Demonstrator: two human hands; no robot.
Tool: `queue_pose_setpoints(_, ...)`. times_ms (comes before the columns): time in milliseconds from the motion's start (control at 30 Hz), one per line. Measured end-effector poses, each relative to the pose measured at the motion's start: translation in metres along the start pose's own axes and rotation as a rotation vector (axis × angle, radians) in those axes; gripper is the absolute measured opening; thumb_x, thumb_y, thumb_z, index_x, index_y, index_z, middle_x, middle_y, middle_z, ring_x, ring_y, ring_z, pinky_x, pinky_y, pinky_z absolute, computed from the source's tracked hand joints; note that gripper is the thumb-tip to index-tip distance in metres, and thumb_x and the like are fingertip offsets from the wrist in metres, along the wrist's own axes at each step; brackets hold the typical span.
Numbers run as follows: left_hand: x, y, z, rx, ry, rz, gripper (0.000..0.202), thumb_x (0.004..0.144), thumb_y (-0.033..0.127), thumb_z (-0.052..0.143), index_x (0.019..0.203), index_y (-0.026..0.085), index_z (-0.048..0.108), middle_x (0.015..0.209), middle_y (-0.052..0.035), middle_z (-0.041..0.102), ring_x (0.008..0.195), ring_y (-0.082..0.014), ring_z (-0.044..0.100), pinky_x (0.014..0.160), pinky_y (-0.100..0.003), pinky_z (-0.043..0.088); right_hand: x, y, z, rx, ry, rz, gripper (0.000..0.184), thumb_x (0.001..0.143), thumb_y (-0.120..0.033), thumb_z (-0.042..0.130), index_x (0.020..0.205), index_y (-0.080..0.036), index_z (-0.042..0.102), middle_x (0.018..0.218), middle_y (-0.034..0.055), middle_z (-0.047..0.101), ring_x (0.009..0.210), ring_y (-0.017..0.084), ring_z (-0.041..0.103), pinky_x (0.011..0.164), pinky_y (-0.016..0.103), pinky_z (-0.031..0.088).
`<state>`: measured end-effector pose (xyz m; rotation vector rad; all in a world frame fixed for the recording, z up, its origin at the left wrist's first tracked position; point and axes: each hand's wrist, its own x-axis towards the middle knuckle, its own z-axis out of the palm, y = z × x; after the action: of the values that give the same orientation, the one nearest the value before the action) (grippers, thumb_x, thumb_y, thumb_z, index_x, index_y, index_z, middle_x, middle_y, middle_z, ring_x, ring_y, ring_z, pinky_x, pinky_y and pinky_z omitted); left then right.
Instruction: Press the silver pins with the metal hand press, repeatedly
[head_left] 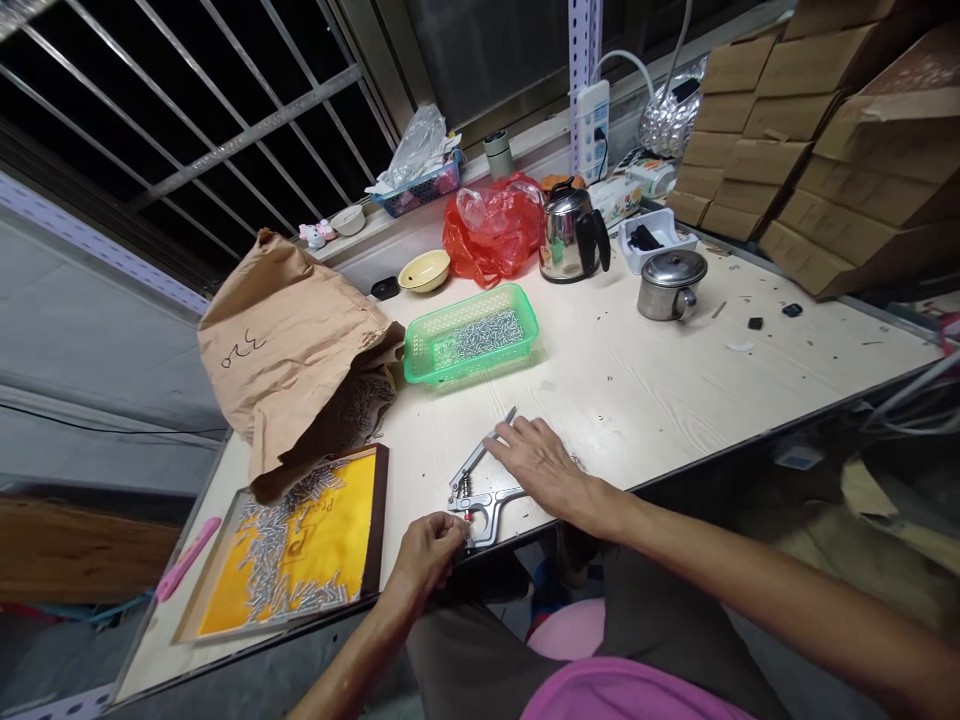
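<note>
A silver hand press (480,510) with a long lever, a spring and a red part by its jaw lies at the table's front edge. My right hand (544,465) has its fingers curled on the raised lever, its palm over the lower arm. Beside the jaw, my left hand (435,548) is closed in a pinch; what sits between its fingertips is too small to make out. To the left, a shallow tray (379,520) with a yellow bottom holds many small metal pins (270,560). A green basket (471,370) behind the press contains more small metal pieces.
A brown paper bag (292,340) leans open over the tray, with metal pieces inside. A pink-handled tool (187,560) lies at the left edge. Behind stand a yellow bowl (424,272), red plastic bag (491,235), kettle (566,235), lidded metal cup (667,285) and stacked cartons (757,140).
</note>
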<state>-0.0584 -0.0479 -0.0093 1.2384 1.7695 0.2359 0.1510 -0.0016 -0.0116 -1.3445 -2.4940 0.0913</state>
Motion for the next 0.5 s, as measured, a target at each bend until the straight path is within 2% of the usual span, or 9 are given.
queue_pose_setpoints(67, -0.002, 0.002, 0.001, 0.007, 0.015, 0.0, 0.046, 0.058, 0.06, 0.05, 0.07, 0.015, 0.052, 0.047, 0.0051, 0.041, 0.037, -0.0084, 0.036, 0.03, -0.016, 0.031, 0.02, 0.004, 0.005, -0.053, -0.002, -0.077, 0.023, 0.088, -0.001, 0.052, 0.106, -0.016, 0.056, 0.102, 0.0091, 0.052, 0.096, 0.026, 0.043, 0.079, 0.039, 0.036)
queue_pose_setpoints(233, -0.005, 0.004, 0.002, -0.01, 0.031, -0.021, 0.047, 0.056, 0.06, 0.051, 0.069, 0.015, 0.051, 0.048, 0.0055, 0.04, 0.038, -0.0081, 0.037, 0.031, -0.016, 0.033, 0.054, 0.019, 0.019, -0.127, -0.083, -0.296, 0.014, 0.091, -0.002, 0.051, 0.086, -0.012, 0.06, 0.088, 0.0072, 0.056, 0.092, 0.024, 0.045, 0.084, 0.039, 0.033)
queue_pose_setpoints(500, -0.002, 0.004, 0.003, -0.025, 0.028, -0.031, 0.05, 0.055, 0.062, 0.054, 0.069, 0.015, 0.053, 0.049, 0.0057, 0.039, 0.038, -0.0084, 0.038, 0.031, -0.017, 0.037, 0.059, 0.027, 0.031, -0.152, -0.038, -0.303, 0.016, 0.095, -0.004, 0.046, 0.092, -0.011, 0.06, 0.089, 0.0084, 0.055, 0.088, 0.025, 0.046, 0.079, 0.039, 0.034)
